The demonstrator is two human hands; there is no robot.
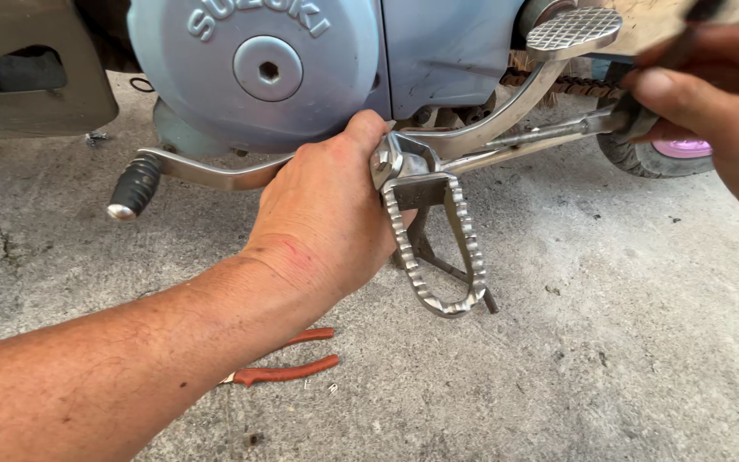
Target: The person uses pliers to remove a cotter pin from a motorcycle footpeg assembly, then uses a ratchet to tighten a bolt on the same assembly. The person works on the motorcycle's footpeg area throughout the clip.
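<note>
My left hand (pixel 327 214) grips the inner end of a serrated metal footpeg (pixel 438 248) under a motorcycle's grey-blue engine cover (pixel 258 68). The footpeg hangs downward from its bracket, where a bolt head (pixel 381 159) shows beside my thumb. My right hand (pixel 712 103) at the upper right is closed on the dark handle of a long metal tool (pixel 549 133), whose shaft runs left toward the footpeg bracket. A curved silver brake pedal (pixel 573 30) with a knurled pad arches above the tool.
A gear shift lever with a black rubber tip (pixel 134 186) sticks out to the left. Red-handled pliers (pixel 288 370) lie on the cracked concrete floor (pixel 600 342) under my forearm. A tyre with a pink rim (pixel 677 154) and a drive chain (pixel 575 85) show behind.
</note>
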